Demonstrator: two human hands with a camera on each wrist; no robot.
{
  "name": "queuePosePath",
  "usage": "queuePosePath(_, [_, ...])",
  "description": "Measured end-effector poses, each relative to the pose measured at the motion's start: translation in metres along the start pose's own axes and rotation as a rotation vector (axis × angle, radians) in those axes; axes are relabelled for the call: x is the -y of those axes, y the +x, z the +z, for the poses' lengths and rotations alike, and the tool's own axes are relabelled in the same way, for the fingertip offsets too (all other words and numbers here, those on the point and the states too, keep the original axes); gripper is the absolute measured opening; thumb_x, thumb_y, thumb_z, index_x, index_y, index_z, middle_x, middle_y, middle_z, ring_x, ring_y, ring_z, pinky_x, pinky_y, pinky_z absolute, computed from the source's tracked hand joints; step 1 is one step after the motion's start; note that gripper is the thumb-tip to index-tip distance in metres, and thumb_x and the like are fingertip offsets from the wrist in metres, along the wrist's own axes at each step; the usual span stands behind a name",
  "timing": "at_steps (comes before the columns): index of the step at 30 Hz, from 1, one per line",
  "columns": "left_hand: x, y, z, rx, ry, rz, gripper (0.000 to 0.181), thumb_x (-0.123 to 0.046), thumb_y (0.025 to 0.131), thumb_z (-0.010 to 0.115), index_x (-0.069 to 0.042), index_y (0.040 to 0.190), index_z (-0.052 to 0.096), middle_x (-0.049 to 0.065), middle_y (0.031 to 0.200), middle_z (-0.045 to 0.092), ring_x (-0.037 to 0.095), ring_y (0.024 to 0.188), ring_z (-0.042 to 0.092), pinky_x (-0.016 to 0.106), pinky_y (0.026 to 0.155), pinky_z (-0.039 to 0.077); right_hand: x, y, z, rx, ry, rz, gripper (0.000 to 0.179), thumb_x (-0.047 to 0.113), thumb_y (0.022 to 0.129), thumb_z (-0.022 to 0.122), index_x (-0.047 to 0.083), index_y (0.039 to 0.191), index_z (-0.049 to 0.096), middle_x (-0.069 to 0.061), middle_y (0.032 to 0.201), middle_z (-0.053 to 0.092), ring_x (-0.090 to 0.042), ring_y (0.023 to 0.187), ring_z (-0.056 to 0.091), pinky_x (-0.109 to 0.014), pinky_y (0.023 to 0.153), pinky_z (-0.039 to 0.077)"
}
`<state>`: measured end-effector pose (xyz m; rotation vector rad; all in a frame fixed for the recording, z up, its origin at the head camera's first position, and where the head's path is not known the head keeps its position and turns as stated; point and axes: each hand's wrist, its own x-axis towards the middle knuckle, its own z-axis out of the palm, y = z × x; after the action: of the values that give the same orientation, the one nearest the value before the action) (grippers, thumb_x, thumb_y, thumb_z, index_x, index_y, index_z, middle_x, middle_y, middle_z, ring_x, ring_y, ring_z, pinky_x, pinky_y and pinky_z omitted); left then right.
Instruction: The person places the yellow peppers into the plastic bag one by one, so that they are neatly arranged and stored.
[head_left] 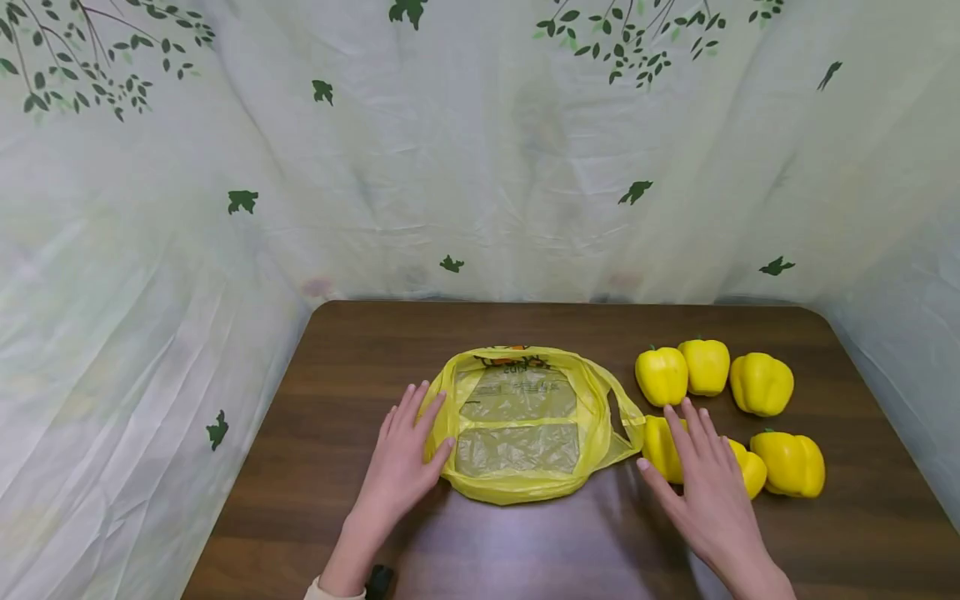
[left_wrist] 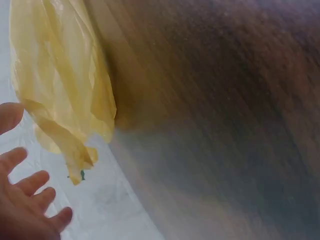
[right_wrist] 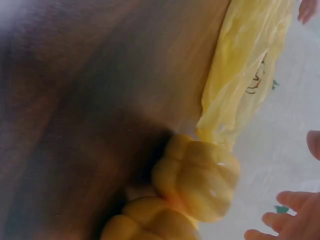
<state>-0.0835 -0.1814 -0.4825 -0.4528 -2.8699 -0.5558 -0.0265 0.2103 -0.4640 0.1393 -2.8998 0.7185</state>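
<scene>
A yellow plastic bag (head_left: 510, 490) stands on the table with its mouth spread wide, showing the pale inside and some dark print. One handle loop points right, toward the peppers. At its left rim is my left hand (head_left: 402, 462), fingers extended, holding nothing. My right hand (head_left: 708, 504) hovers with fingers spread over the front row of yellow bell peppers, partly hiding the left pepper (head_left: 658, 450) and the middle pepper (head_left: 752, 471). The right pepper (head_left: 791, 464) of that row shows fully. In the right wrist view, two peppers (right_wrist: 200, 180) lie beside the bag, apart from the fingers.
Behind the front row stand three more yellow bell peppers (head_left: 705, 367). The brown wooden table (head_left: 360, 342) has rounded back corners. A pale curtain (head_left: 480, 167) with green leaf prints hangs behind it and along both sides.
</scene>
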Motion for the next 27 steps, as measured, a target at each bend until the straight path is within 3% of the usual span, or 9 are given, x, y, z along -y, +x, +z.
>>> queuePosePath(5, [0.003,0.01,0.006,-0.106,-0.104,0.047,0.071,-0.022,0.086,0.072,-0.016,0.15,0.042,0.011,0.154,0.037,0.03,0.139,0.036,0.053,0.107,0.033,-0.004,-0.005,0.003,-0.061,0.02,0.015,0.078,0.046,0.094,0.061,0.008,0.154,0.031,-0.014,0.162,0.016,-0.04,0.146,0.014,-0.061,0.112,0.01])
queuePosePath(8, [0.004,0.013,0.009,-0.131,-0.175,0.048,0.069,-0.015,0.084,0.074,-0.015,0.147,0.047,0.012,0.151,0.041,0.032,0.134,0.041,0.052,0.103,0.039,-0.005,-0.007,0.006,-0.102,0.042,0.006,0.075,0.04,0.092,0.066,0.009,0.153,0.034,-0.013,0.162,0.017,-0.039,0.145,0.017,-0.06,0.112,0.012])
queuePosePath(17, [0.006,0.017,0.018,-0.07,-0.278,0.005,0.057,-0.01,0.083,0.074,-0.011,0.138,0.056,0.017,0.142,0.049,0.035,0.129,0.047,0.053,0.1,0.042,-0.009,-0.015,0.01,-0.205,0.127,-0.004,0.064,0.017,0.089,0.071,0.006,0.146,0.045,-0.014,0.155,0.034,-0.04,0.139,0.03,-0.058,0.111,0.021])
queuePosePath(27, [0.01,0.021,0.022,-0.106,-0.352,0.024,0.052,-0.002,0.078,0.076,-0.001,0.129,0.062,0.017,0.13,0.056,0.034,0.12,0.055,0.047,0.099,0.044,-0.012,-0.015,0.009,-0.227,0.191,0.067,0.06,0.012,0.089,0.071,0.003,0.143,0.046,-0.017,0.15,0.04,-0.044,0.129,0.038,-0.061,0.105,0.028])
